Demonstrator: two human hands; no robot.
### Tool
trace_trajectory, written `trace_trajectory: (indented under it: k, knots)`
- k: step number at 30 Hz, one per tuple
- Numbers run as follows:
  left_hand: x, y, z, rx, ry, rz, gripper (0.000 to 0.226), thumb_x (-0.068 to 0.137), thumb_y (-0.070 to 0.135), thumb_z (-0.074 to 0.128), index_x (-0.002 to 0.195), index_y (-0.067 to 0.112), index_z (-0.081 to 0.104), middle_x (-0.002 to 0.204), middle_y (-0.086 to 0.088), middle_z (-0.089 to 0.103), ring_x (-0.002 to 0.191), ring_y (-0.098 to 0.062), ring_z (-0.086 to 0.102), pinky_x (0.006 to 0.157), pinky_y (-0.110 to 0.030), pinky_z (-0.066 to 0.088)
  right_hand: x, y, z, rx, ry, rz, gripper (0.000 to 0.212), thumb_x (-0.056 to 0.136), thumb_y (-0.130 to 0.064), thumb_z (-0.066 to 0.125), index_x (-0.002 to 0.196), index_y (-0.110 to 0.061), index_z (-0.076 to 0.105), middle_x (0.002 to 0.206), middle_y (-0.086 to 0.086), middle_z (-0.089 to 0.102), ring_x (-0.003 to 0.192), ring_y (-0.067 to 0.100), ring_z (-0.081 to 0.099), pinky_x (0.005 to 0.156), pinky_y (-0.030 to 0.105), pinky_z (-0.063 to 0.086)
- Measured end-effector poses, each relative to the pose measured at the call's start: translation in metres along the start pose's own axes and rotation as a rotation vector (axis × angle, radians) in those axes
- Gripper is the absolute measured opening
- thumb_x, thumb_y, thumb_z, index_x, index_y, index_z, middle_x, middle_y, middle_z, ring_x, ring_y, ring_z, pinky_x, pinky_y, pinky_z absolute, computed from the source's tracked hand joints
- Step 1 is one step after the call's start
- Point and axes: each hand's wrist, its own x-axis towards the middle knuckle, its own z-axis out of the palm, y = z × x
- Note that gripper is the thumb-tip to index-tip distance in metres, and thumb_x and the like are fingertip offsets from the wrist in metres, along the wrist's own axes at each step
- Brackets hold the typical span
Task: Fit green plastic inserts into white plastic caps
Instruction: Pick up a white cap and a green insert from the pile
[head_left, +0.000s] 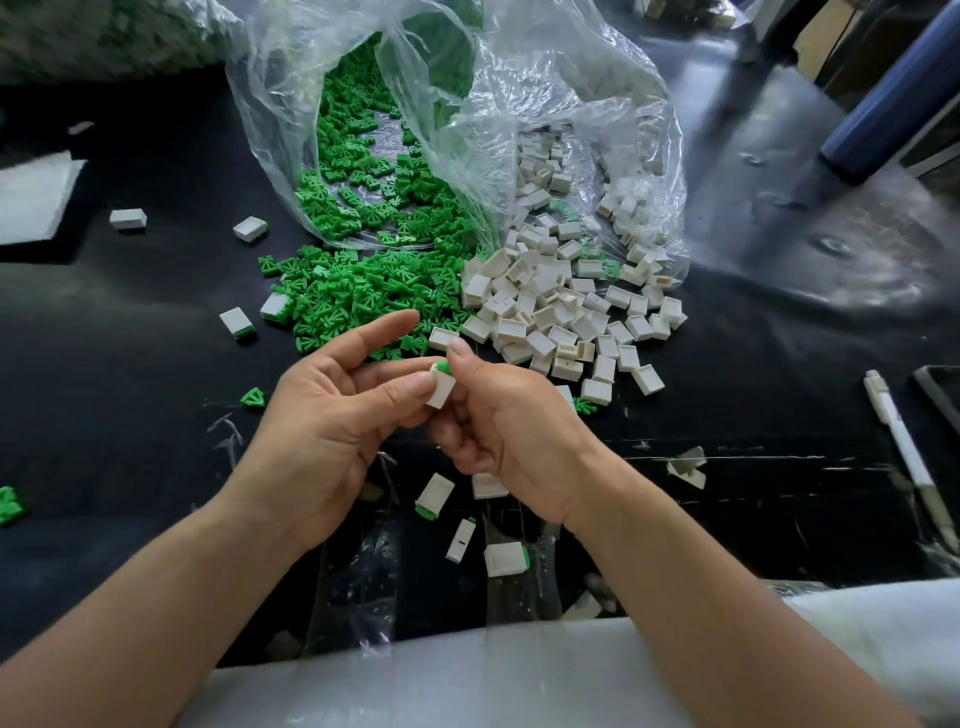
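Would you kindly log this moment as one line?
left hand: pinches cap | right hand: pinches insert | insert: partly in cap

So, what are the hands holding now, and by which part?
One white cap, held between both hands: the left hand pinches its side, the right hand grips its other side and presses the green insert at its top.
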Motion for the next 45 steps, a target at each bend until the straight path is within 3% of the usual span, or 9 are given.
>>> trace_trajectory:
  k: [5,9,16,32,41,45]
  knots:
    - [0.000,0.001,0.000,0.010,-0.002,0.009,0.052,0.058,0.005,0.064,0.110,0.013,0.059,0.076,-0.007,0.074,0.069,-0.015,0.071,0.060,-0.020,0.054,0.001,-0.001,-0.002,0.074,-0.042,0.068,0.046,0.097,-0.045,0.024,0.081,-0.013,0.053,0.062,0.005,0.044,0.049,0.008,0.035,0.044,0.020,0.022]
    - [0.000,0.000,0.000,0.064,0.009,0.025,0.056,0.053,0.011,0.069,0.108,0.015,0.061,0.075,-0.005,0.074,0.064,-0.012,0.069,0.058,-0.019,0.054,0.002,0.000,-0.002,0.074,-0.036,0.090,0.046,0.095,-0.049,0.029,0.078,-0.013,0.053,0.064,0.004,0.045,0.048,0.008,0.035,0.043,0.018,0.022]
    - [-0.003,-0.003,0.000,0.182,0.033,0.119,0.054,0.054,0.014,0.070,0.108,0.019,0.062,0.071,-0.001,0.073,0.059,-0.010,0.066,0.058,-0.018,0.052,0.001,0.003,0.003,0.023,0.023,0.074,0.046,0.096,-0.043,0.035,0.063,-0.016,0.051,0.047,-0.008,0.039,0.043,0.005,0.031,0.041,0.015,0.024]
    - [-0.006,-0.004,0.001,0.218,0.019,0.169,0.057,0.055,0.016,0.070,0.111,0.017,0.060,0.069,0.000,0.073,0.056,-0.009,0.066,0.056,-0.019,0.053,-0.001,0.005,0.010,-0.097,0.076,0.045,0.049,0.097,-0.043,0.034,0.058,-0.017,0.049,0.042,-0.012,0.038,0.036,0.002,0.031,0.037,0.012,0.027]
    - [-0.003,0.000,0.001,0.149,0.042,0.113,0.064,0.050,0.022,0.072,0.112,0.019,0.058,0.073,-0.002,0.074,0.063,-0.012,0.066,0.058,-0.018,0.052,-0.002,-0.005,-0.002,-0.003,-0.057,0.065,0.063,0.097,-0.051,0.018,0.073,-0.008,0.057,0.042,-0.010,0.052,0.036,0.001,0.037,0.036,0.014,0.026]
    - [-0.002,0.001,0.001,0.136,0.068,0.107,0.063,0.046,0.024,0.073,0.107,0.020,0.058,0.071,-0.002,0.073,0.061,-0.012,0.069,0.056,-0.019,0.053,-0.002,-0.005,-0.005,-0.119,0.040,0.052,0.060,0.097,-0.049,0.025,0.067,-0.010,0.060,0.042,-0.010,0.050,0.036,0.001,0.036,0.036,0.012,0.027]
